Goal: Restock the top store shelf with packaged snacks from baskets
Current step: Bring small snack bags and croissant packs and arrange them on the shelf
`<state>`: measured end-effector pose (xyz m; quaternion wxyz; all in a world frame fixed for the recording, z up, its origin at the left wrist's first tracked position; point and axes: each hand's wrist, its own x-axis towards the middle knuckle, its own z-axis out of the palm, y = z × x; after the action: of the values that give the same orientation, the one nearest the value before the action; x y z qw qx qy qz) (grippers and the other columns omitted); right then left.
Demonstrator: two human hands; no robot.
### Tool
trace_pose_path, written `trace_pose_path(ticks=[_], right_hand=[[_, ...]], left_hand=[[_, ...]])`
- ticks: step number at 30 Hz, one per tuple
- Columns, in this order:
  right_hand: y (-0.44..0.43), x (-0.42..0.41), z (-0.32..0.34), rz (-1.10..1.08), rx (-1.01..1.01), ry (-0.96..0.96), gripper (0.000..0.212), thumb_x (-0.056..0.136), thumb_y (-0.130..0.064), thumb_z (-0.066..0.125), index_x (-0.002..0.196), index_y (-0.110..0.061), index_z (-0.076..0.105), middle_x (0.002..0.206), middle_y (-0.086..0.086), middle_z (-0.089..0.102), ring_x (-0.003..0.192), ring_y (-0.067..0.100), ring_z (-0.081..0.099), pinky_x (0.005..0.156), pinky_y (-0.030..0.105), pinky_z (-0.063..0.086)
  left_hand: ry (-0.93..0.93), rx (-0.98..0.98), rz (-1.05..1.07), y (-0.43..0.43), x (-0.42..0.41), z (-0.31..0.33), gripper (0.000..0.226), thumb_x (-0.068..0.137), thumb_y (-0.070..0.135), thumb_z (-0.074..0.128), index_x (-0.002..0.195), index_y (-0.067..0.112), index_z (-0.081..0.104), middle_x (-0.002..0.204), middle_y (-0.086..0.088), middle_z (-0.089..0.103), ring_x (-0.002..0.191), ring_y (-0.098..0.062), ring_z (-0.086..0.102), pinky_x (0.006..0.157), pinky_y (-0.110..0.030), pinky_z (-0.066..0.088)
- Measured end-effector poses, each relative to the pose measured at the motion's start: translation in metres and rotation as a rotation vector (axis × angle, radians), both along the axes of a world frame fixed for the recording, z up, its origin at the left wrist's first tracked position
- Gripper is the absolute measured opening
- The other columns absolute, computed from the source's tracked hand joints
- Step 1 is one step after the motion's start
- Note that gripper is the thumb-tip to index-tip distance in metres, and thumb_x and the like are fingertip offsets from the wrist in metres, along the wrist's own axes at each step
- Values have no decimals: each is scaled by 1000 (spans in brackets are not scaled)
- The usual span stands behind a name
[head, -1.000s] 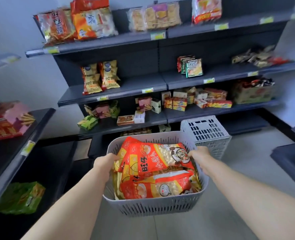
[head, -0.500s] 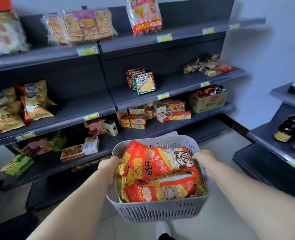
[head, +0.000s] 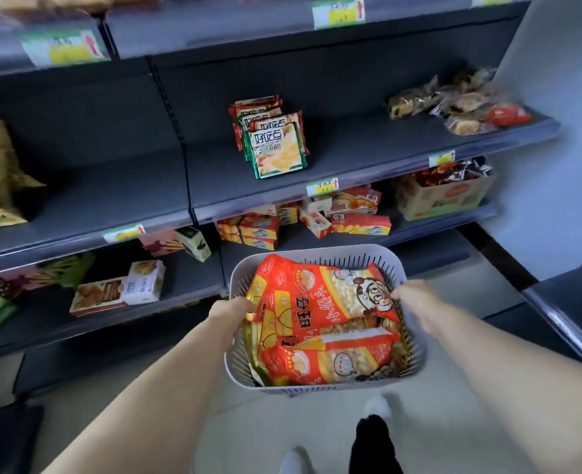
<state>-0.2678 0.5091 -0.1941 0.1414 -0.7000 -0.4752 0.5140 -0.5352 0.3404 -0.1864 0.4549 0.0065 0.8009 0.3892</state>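
I carry a grey slotted plastic basket (head: 320, 260) in front of me, above the floor. Red and yellow snack bags (head: 320, 313) fill it, lying flat with a cartoon face on the top one. My left hand (head: 229, 311) grips the basket's left rim, fingers curled inside. My right hand (head: 414, 299) grips the right rim the same way. The top shelf (head: 214, 27) runs along the upper edge of the view, its price labels blurred and its goods mostly cut off.
Dark shelving stands close ahead. The second shelf (head: 368, 145) holds green-edged packets (head: 275, 148) and loose wrapped snacks (head: 460, 104). Lower shelves carry boxes (head: 118, 289) and a cardboard carton (head: 443, 196). Another shelf unit's edge (head: 563, 323) juts in at the right. My feet show on the pale floor.
The view has swung right and drawn closer to the shelving. The top shelf now sits at the frame's upper edge. Both hands keep their grip on the basket rims.
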Motion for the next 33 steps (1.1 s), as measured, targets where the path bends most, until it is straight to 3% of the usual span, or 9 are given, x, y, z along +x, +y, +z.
trace_pose_path(ticks=[2, 5, 8, 15, 20, 24, 27, 30, 33], right_hand=[[29, -8, -11, 57, -16, -24, 16, 81, 0, 62, 97, -4, 64, 102, 18, 67, 86, 30, 62, 76, 36, 51], [69, -19, -22, 133, -57, -50, 16, 82, 3, 64, 97, -1, 61, 93, 16, 61, 69, 21, 53, 62, 30, 43], [99, -30, -34, 200, -119, -68, 14, 83, 5, 63, 96, -1, 58, 84, 13, 61, 69, 20, 52, 58, 29, 40], [146, -47, -70, 189, -198, -43, 42, 82, 15, 54, 122, 4, 52, 104, 18, 59, 87, 25, 54, 54, 24, 39], [167, -48, -71, 258, -196, -50, 43, 83, 15, 53, 120, -6, 50, 103, 12, 53, 93, 24, 51, 76, 31, 42], [172, -43, -73, 411, -202, -134, 49, 86, 3, 61, 131, -6, 44, 114, 14, 58, 92, 24, 53, 72, 31, 42], [169, -41, -66, 557, -144, -231, 36, 89, -8, 61, 123, -7, 48, 105, 12, 61, 83, 23, 56, 61, 29, 43], [167, -38, -54, 726, -7, -360, 43, 88, -17, 61, 129, -12, 48, 120, 12, 58, 103, 30, 60, 83, 41, 53], [158, -36, -41, 863, 77, -426, 48, 90, -18, 57, 138, -15, 51, 142, 12, 46, 125, 31, 50, 101, 36, 44]], left_hand=[[12, -44, 30, 17, 2, -8, 28, 86, 13, 66, 108, -3, 61, 78, -15, 68, 62, -28, 65, 56, -32, 53], [15, -106, 111, 41, 5, -23, 21, 88, 12, 65, 101, -3, 60, 57, -9, 61, 44, -20, 57, 41, -22, 42], [10, -118, 212, 65, 5, -39, 27, 84, 11, 67, 105, -6, 62, 69, -12, 60, 55, -24, 56, 50, -27, 43], [-31, -117, 403, 105, 7, -75, 20, 75, 12, 70, 88, -2, 64, 74, -13, 63, 61, -27, 58, 65, -33, 48], [-21, -130, 482, 117, 6, -88, 32, 74, 22, 71, 98, 1, 65, 81, -12, 63, 73, -28, 58, 78, -39, 49], [46, -287, 355, 123, 13, -92, 63, 62, 27, 74, 118, 2, 57, 99, -14, 69, 85, -31, 69, 79, -45, 59], [269, -446, 108, 128, 24, -83, 63, 65, 26, 67, 123, 8, 52, 113, -12, 62, 100, -32, 64, 87, -46, 56], [475, -458, -116, 139, 39, -62, 53, 77, 20, 63, 128, 13, 49, 125, -10, 53, 113, -32, 53, 92, -46, 51], [477, -350, -250, 142, 49, -51, 51, 81, 15, 60, 132, 15, 50, 118, -6, 60, 101, -27, 61, 83, -39, 56]])
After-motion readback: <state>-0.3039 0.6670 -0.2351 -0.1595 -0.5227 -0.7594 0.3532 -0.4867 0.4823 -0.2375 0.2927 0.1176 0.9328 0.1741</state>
